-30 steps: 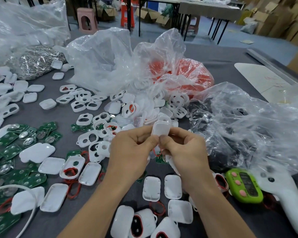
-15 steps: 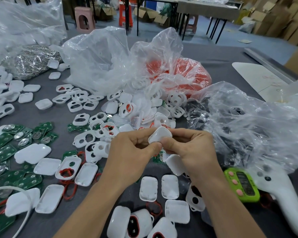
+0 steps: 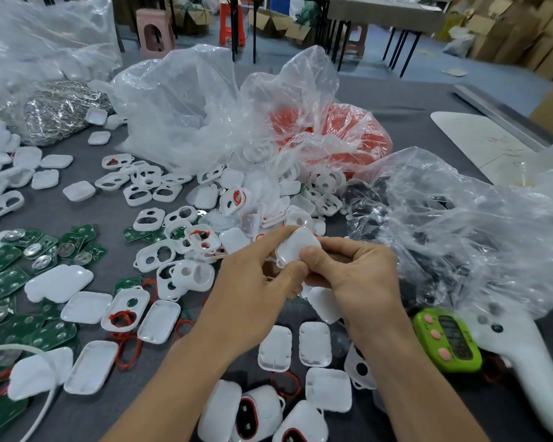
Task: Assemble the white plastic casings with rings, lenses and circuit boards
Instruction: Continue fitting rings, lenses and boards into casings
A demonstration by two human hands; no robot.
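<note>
One grey table (image 3: 396,100) under several crumpled clear bags (image 3: 189,106), dozens of loose white shells (image 3: 83,307) and green circuit boards (image 3: 4,260) — then left hand (image 3: 253,291) and right hand (image 3: 364,282) together, both pinching one white casing (image 3: 297,247) above the centre clutter.

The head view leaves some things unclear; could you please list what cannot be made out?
All in the head view:
- white casing: inside hidden by left hand and right hand.
- green timer: display blurred, unreadable.
- clear bag, right: dark contents veiled by crinkled plastic.
- white handle: cut off by the bottom edge.
</note>
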